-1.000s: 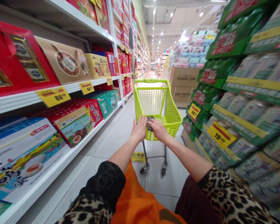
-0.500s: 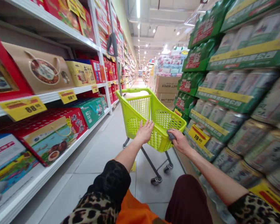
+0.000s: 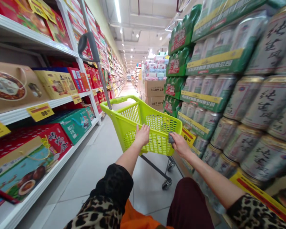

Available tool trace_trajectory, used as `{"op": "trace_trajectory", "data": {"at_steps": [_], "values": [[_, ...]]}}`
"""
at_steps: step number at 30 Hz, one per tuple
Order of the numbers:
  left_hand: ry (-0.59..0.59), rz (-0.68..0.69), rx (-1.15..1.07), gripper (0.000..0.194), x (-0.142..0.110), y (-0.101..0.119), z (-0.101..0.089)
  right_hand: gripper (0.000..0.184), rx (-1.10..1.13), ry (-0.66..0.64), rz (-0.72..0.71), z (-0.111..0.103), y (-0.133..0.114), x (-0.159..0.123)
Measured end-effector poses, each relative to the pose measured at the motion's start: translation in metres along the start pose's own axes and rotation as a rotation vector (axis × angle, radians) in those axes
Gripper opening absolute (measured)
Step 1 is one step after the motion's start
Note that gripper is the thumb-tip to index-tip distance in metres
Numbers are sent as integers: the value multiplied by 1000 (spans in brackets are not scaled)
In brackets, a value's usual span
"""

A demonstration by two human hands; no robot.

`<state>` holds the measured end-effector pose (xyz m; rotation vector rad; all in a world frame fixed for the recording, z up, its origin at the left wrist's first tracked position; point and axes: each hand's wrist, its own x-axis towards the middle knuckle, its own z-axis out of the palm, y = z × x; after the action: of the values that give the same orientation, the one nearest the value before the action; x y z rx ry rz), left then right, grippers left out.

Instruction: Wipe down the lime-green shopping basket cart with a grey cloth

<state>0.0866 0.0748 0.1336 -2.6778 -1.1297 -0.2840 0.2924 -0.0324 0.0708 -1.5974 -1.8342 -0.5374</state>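
Observation:
A lime-green plastic shopping cart (image 3: 133, 135) on a grey wheeled frame stands before me, turned at an angle. My left hand (image 3: 142, 136) grips the near side's top rim, fingers over the edge and thumb apart. At the right-hand corner of the basket, my right hand (image 3: 180, 144) is closed on a grey cloth (image 3: 171, 138), which it presses against the rim. The palm side of that hand is hidden. A metal pole with a grey loop handle (image 3: 88, 47) rises beside the far left end of the cart; its foot is out of sight.
Gift boxes (image 3: 75, 125) fill the shelves (image 3: 50, 168) on the left, with yellow price tags. Stacked packs of drink cans (image 3: 252, 127) rise close on the right. WET WIPES cartons (image 3: 154, 89) stand farther along the aisle. My knee (image 3: 190, 203) is near the cart's wheels.
The view has turned right, so the cart and shelves sit farther left in it. The cart has swung slightly relative to me. Both hands stay on it, the cloth still in my right hand.

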Motion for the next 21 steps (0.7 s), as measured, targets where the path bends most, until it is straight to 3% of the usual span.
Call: {"op": "trace_trajectory", "data": {"at_steps": [2, 4, 8, 12, 17, 21], "values": [[3, -14, 15, 62, 0, -8, -2, 47, -16, -5, 26, -3, 13, -4], [1, -25, 17, 62, -1, -8, -3, 48, -25, 3, 64, 1, 10, 3], [-21, -47, 20, 64, -5, -1, -4, 50, -24, -4, 68, 21, -29, 39], [-24, 7, 45, 63, -8, -21, -9, 49, 3, -65, -13, 28, -49, 58], [-1, -121, 102, 63, -11, -58, -10, 52, 23, -52, -31, 17, -10, 29], [17, -133, 83, 62, -13, -55, -6, 51, -16, 35, -1, 14, 13, 12]]}}
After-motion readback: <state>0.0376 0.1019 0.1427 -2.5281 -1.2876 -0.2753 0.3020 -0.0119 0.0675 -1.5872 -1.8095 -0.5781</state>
